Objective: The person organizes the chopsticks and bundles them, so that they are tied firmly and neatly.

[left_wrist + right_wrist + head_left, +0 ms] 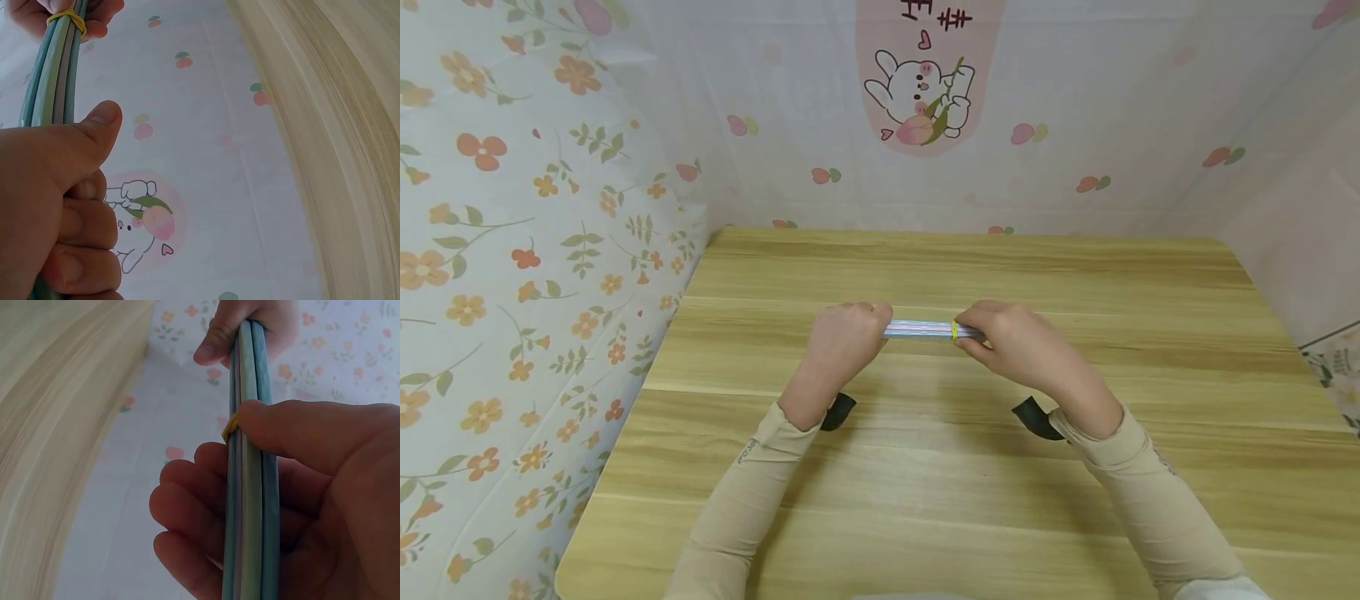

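A bundle of slim pastel pencil-like sticks (917,328), green, blue and lilac, is held level above the wooden table. My left hand (844,346) grips one end in a fist, its thumb lying along the sticks (49,87) in the left wrist view. Round the other part runs a yellow rubber band (955,330). There my right hand (1026,350) holds the bundle, the thumb on top by the band (230,427) and the fingers curled loosely beneath. Both ends of the sticks are hidden in the head view.
The wooden table (925,467) spreads below both hands. A cloth with a rabbit print (925,100) hangs behind it, and a flowered cloth (550,292) hangs at the left. Dark strap-like pieces (1037,418) stick out at both wrists.
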Available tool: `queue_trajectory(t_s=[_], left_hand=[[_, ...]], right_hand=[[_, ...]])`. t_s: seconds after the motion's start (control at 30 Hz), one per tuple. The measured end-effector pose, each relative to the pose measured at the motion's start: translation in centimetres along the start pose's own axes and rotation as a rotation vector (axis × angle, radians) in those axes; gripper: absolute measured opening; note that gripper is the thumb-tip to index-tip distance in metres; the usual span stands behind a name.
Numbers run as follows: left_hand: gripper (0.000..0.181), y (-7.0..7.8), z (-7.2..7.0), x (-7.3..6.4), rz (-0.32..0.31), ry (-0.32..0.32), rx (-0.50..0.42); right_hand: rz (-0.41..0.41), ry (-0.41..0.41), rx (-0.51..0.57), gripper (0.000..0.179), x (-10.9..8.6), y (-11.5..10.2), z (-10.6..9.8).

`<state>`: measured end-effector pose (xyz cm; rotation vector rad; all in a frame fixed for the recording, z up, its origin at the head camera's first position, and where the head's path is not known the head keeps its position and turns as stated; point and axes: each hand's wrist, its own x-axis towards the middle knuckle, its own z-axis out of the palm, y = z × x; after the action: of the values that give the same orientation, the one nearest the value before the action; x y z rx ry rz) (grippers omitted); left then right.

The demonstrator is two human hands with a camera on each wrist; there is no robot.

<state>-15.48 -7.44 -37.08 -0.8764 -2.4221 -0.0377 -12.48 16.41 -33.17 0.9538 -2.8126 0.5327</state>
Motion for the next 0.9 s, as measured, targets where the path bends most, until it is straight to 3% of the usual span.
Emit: queue_trajectory(t_s=[0.4, 0.9], left_hand=[[0.023, 0.2, -0.3, -0.1, -0.009, -0.010, 0.012], [0.014, 0.2, -0.4, 0.1, -0.006, -0.022, 0.037]], right_hand=[[-0.007, 0.052, 0.007, 0.025, 0.6, -0.5, 1.1], [-0.047, 0.169, -0.144, 0.048, 1.1, -0.5, 2.1]])
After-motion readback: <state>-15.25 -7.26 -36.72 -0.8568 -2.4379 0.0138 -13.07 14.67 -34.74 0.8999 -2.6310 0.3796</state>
